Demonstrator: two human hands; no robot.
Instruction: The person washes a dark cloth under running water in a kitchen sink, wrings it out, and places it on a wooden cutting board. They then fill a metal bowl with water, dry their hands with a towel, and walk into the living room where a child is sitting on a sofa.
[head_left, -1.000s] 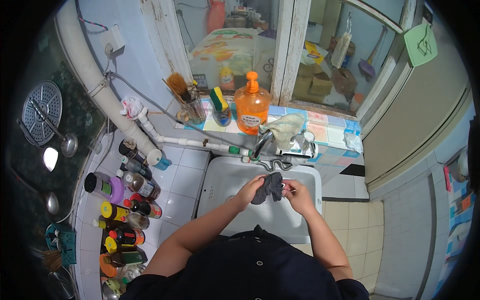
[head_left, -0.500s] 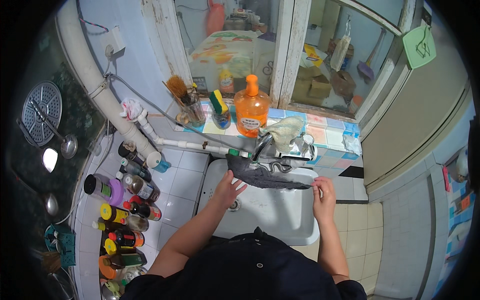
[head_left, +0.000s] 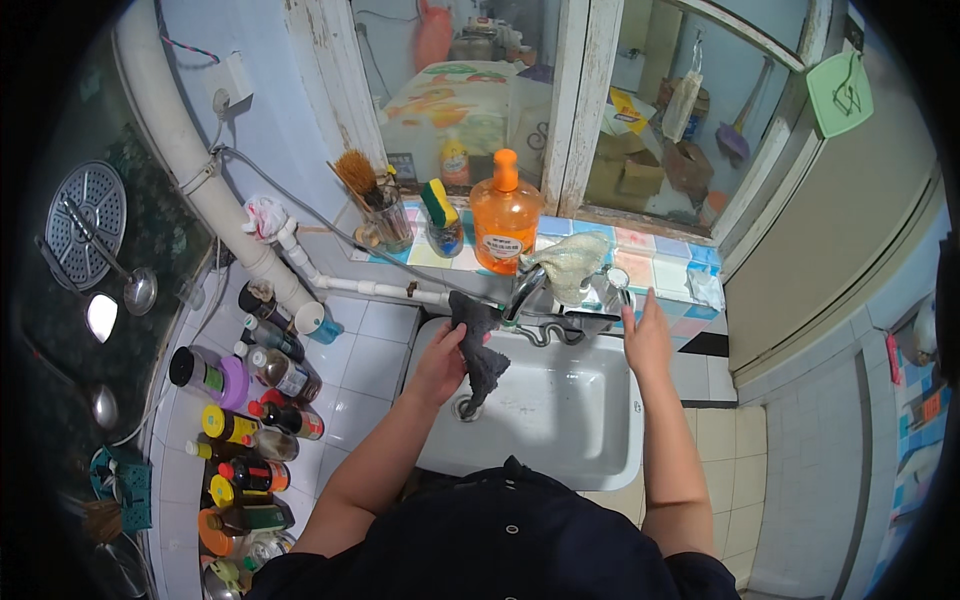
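A dark grey cloth [head_left: 482, 352] hangs bunched from my left hand [head_left: 440, 368], which is closed on its upper part. Its lower end dangles over the left side of the white sink [head_left: 570, 440], close to the drain. My right hand [head_left: 648, 340] is raised at the sink's far right, fingers stretched and apart, with no cloth in it. Those fingertips are beside the right end of the metal tap [head_left: 524, 292]; whether they touch its handle I cannot tell. A pale rag [head_left: 570, 265] is draped over the tap.
On the tiled ledge stand an orange pump bottle [head_left: 504, 222], a sponge [head_left: 438, 204] in a glass and a jar with brushes [head_left: 385, 220]. Several sauce bottles [head_left: 285, 375] crowd the left counter near a paper cup [head_left: 317, 324]. A white pipe [head_left: 370, 287] runs behind the sink.
The cloth was stretched between both hands; my right hand has let go of it and moved up to the tap. The cloth now hangs from my left hand alone.
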